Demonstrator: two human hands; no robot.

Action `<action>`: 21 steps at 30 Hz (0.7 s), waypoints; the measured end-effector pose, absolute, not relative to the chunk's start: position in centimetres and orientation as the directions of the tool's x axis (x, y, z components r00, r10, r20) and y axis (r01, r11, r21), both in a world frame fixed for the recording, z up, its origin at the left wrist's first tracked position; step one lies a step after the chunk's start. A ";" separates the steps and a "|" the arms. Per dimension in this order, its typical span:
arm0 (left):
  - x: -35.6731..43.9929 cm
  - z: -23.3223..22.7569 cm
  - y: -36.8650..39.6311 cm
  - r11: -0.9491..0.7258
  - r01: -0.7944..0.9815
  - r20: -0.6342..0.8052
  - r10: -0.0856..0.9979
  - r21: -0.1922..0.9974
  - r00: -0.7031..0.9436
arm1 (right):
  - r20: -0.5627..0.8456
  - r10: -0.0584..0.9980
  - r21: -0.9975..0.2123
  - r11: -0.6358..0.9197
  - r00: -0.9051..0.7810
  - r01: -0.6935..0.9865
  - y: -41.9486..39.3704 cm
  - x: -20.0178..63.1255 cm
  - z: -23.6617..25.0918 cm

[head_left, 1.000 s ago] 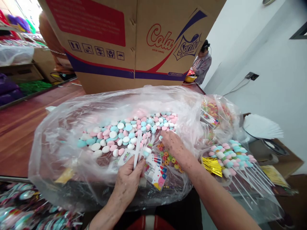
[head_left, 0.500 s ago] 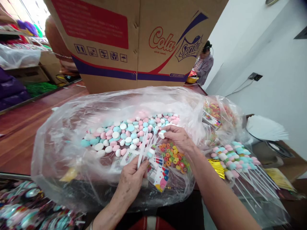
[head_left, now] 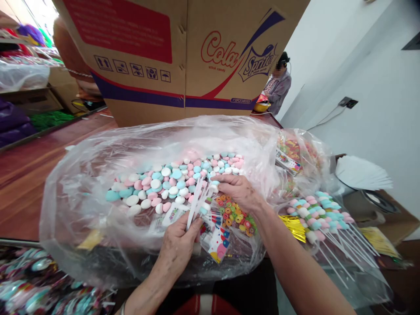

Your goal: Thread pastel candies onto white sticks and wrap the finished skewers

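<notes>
My left hand [head_left: 179, 243] is closed around several white sticks [head_left: 194, 204], their upper ends fanned and pointing up and away. At the stick tips, my right hand [head_left: 239, 190] pinches a white-and-blue marshmallow [head_left: 214, 186]; whether a stick has gone into it I cannot make out. Beyond both hands, pink, blue and white marshmallows [head_left: 155, 184] lie heaped in a large clear plastic bag [head_left: 70, 201]. Colourful ring candies [head_left: 235, 215] sit below my right hand. Beside my left hand lies a printed packet [head_left: 219, 247] with coloured dots.
A tall cardboard box [head_left: 144, 98] stands behind the bag. To the right are finished marshmallow sticks [head_left: 316, 212], gold ties [head_left: 293, 227], a bag of gummies [head_left: 305, 148] and a stack of white sheets [head_left: 362, 173]. Wrapped candies [head_left: 39, 284] fill the lower left. A person [head_left: 278, 85] stands behind at right.
My right hand has moved a little left with the marshmallow, bringing it closer to the stick tips. My left hand keeps its hold on the sticks. The view has shifted slightly.
</notes>
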State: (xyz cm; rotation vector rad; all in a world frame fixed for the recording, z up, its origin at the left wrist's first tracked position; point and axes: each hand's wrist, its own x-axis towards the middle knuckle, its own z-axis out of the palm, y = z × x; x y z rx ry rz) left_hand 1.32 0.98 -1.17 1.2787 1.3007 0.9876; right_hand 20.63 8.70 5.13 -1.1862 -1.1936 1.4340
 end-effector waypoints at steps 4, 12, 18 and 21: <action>1.5 -0.6 0.9 0.102 0.159 -0.114 0.991 0.982 0.070 | -0.027 0.981 -0.988 0.003 -0.193 0.153 8.3 20.9 4.9; 1.6 -0.6 0.6 0.094 0.165 -0.100 0.995 0.982 0.028 | 0.088 0.964 -0.857 0.202 -0.252 0.473 7.5 20.9 4.7; 1.4 -0.4 0.5 0.089 0.193 -0.092 0.996 0.977 0.008 | 0.077 0.965 -0.882 0.183 -0.251 0.435 6.1 20.2 3.7; 1.3 -0.8 0.4 0.074 0.179 -0.076 0.997 0.981 0.008 | 0.080 0.949 -0.879 0.212 -0.305 0.428 5.0 19.5 3.5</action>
